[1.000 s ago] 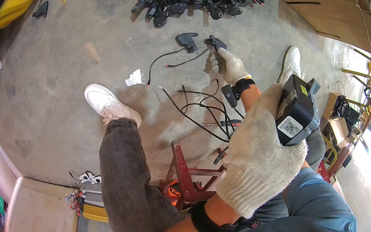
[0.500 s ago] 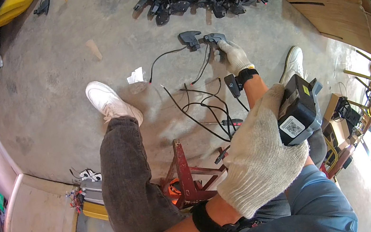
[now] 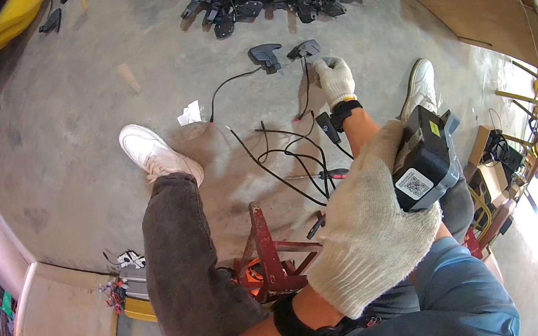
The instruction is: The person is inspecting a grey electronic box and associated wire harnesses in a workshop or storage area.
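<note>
Concrete floor (image 3: 73,162) is holding two corded plastic parts (image 3: 266,56) | left hand (image 3: 374,222) gripping one black box (image 3: 425,153) with one white sticker (image 3: 414,184) | right hand (image 3: 336,80) curling nearby, can't tell if closed

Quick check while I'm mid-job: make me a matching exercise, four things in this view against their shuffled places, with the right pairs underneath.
Things
1. Black rectangular box with a white label
2. Two dark grey plastic pieces with black cables
3. Worn red angular frame
4. Large brown cardboard box

Places
A. Upper right of the view
B. Just beyond the right hand in its off-white knit glove
C. Lower middle of the view
D. In the left hand in its off-white knit glove

Pairs: 1-D, 2-B, 3-C, 4-A
</note>
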